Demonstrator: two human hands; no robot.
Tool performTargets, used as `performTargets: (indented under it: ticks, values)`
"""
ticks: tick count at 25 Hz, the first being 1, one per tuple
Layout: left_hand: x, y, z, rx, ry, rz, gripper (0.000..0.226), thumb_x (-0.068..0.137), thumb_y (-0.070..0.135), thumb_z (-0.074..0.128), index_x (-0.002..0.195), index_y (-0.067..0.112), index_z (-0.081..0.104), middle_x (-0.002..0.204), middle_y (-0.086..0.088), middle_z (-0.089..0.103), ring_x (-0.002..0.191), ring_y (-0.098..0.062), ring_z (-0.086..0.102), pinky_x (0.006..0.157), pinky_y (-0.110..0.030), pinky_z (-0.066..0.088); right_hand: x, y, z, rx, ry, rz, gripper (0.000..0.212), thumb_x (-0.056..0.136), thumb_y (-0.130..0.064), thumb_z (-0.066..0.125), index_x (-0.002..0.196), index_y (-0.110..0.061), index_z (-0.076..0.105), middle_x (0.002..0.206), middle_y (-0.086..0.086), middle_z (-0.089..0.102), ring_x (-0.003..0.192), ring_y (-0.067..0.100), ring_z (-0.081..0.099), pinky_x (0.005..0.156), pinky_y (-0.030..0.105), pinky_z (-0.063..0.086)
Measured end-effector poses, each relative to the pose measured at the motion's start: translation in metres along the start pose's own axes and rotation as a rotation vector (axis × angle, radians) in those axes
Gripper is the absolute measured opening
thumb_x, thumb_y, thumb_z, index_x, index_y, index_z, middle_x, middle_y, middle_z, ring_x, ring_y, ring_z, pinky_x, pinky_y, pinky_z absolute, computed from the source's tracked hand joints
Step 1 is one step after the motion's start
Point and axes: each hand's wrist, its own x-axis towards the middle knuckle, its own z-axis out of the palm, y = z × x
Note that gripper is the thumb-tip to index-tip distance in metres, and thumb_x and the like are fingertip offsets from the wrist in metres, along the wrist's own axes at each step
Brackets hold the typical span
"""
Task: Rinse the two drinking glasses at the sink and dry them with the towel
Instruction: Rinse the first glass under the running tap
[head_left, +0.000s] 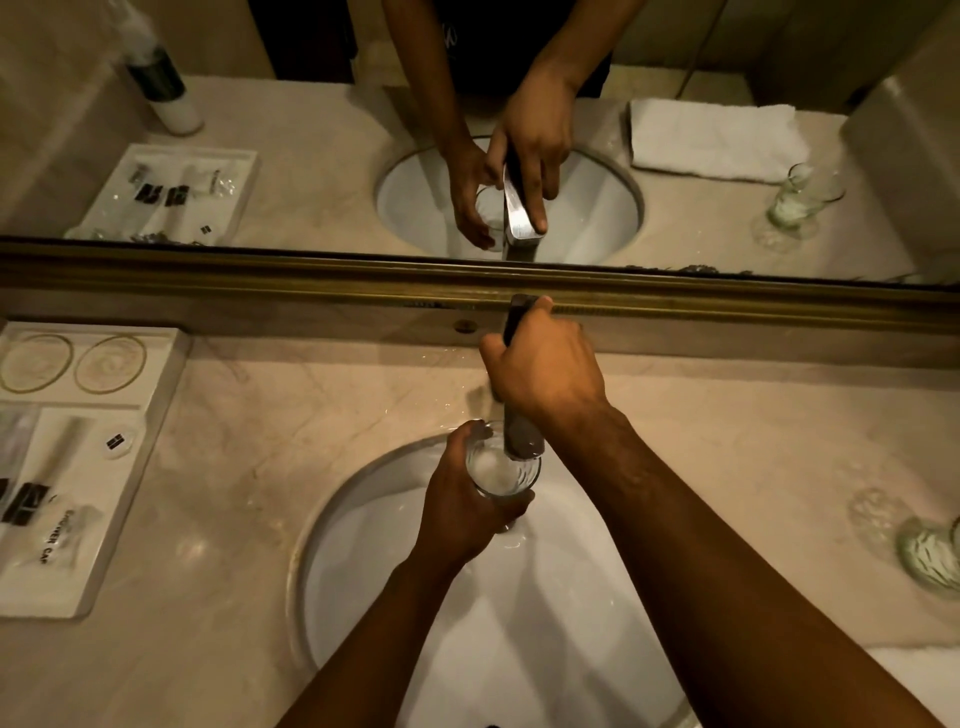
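My left hand (460, 499) grips a clear drinking glass (503, 474) upright, right under the spout of the chrome faucet (522, 436), over the white sink basin (519, 623). Water fills the glass and spills down into the basin. My right hand (545, 364) is closed on the faucet's lever handle by the mirror frame. A second glass (932, 556) stands on the counter at the far right edge. A white towel (922, 680) shows at the lower right corner, and its reflection lies folded in the mirror.
A white amenity tray (78, 467) with sachets, a shower cap packet and two round coasters sits on the marble counter at the left. The mirror with its brass frame (311, 283) runs along the back wall and reflects a bottle at the upper left.
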Motion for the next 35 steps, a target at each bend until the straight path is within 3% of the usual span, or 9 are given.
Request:
performTargets:
  ticks: [2,8,13,18,21,26,28,31,35]
  values:
    - [-0.001,0.002,0.001,-0.006,-0.02,0.009,0.085,0.064,0.014,0.095,0.131,0.03,0.045,0.106,0.017,0.06,0.076,0.018,0.063,0.055,-0.005,0.049,0.001,-0.001,0.0,-0.004,0.004,-0.004,0.05,0.095,-0.034,0.056,0.134,-0.006,0.044,0.098,0.006,0.057,0.089,0.025,0.059,0.072,0.035,0.05]
    - [-0.003,-0.001,0.007,0.053,0.001,0.058,0.098,0.059,0.04,0.096,0.14,0.034,0.04,0.129,0.013,0.058,0.113,-0.013,0.062,0.09,-0.024,0.057,0.006,-0.005,-0.003,-0.08,-0.023,-0.024,0.041,0.096,-0.036,0.057,0.126,-0.009,0.053,0.118,0.009,0.054,0.091,0.02,0.048,0.075,0.033,0.043]
    - [-0.004,-0.004,0.007,0.014,0.023,0.065,0.099,0.056,0.037,0.097,0.139,0.033,0.043,0.131,0.009,0.061,0.115,-0.018,0.063,0.091,-0.039,0.061,0.003,0.001,-0.009,0.033,-0.06,-0.043,0.045,0.098,-0.044,0.052,0.13,-0.013,0.049,0.116,0.007,0.06,0.099,0.023,0.06,0.082,0.035,0.05]
    - [-0.006,-0.005,0.0,-0.017,0.008,0.074,0.098,0.056,0.029,0.098,0.139,0.033,0.045,0.131,0.016,0.06,0.116,-0.008,0.06,0.084,-0.014,0.054,-0.039,0.072,0.002,0.6,0.238,0.04,0.022,0.105,-0.026,0.042,0.11,-0.024,0.064,0.086,-0.007,0.066,0.073,0.0,0.059,0.067,0.018,0.045]
    - [-0.005,-0.007,-0.004,0.003,-0.049,0.08,0.097,0.057,0.033,0.097,0.137,0.039,0.044,0.129,0.024,0.058,0.116,0.0,0.058,0.084,-0.009,0.049,-0.082,0.127,0.028,0.4,0.231,0.038,0.031,0.092,-0.001,0.053,0.086,-0.027,0.069,0.083,-0.015,0.068,0.079,-0.008,0.061,0.067,0.011,0.043]
    - [0.008,-0.008,-0.014,0.11,-0.25,0.127,0.099,0.056,0.036,0.098,0.134,0.047,0.039,0.126,0.028,0.057,0.114,0.009,0.057,0.092,-0.015,0.051,-0.096,0.168,0.067,-0.074,-0.109,-0.584,0.059,0.069,0.005,0.063,0.121,-0.023,0.066,0.123,-0.002,0.067,0.114,0.017,0.063,0.094,0.024,0.048]
    - [0.017,-0.011,-0.017,0.141,-0.327,0.133,0.101,0.057,0.035,0.097,0.138,0.042,0.038,0.13,0.021,0.06,0.116,0.002,0.059,0.096,-0.025,0.055,-0.076,0.174,0.073,-0.115,-0.19,-0.674,0.064,0.069,0.007,0.066,0.128,-0.02,0.064,0.134,0.002,0.064,0.126,0.023,0.057,0.101,0.029,0.047]
    - [0.029,-0.012,-0.02,0.173,-0.415,0.141,0.106,0.057,0.03,0.097,0.144,0.032,0.038,0.132,0.013,0.06,0.119,-0.008,0.061,0.097,-0.029,0.055,-0.052,0.18,0.089,-0.197,-0.254,-0.804,0.045,0.079,-0.001,0.064,0.12,-0.02,0.07,0.126,0.005,0.068,0.116,0.026,0.064,0.09,0.037,0.058]
    - [0.043,-0.012,-0.024,0.204,-0.566,0.121,0.107,0.059,0.013,0.097,0.146,0.03,0.037,0.128,0.026,0.052,0.117,0.005,0.056,0.089,-0.006,0.048,-0.025,0.179,0.107,-0.335,-0.278,-0.896,0.018,0.078,-0.015,0.077,0.096,-0.016,0.077,0.105,0.01,0.073,0.092,0.032,0.069,0.071,0.036,0.059]
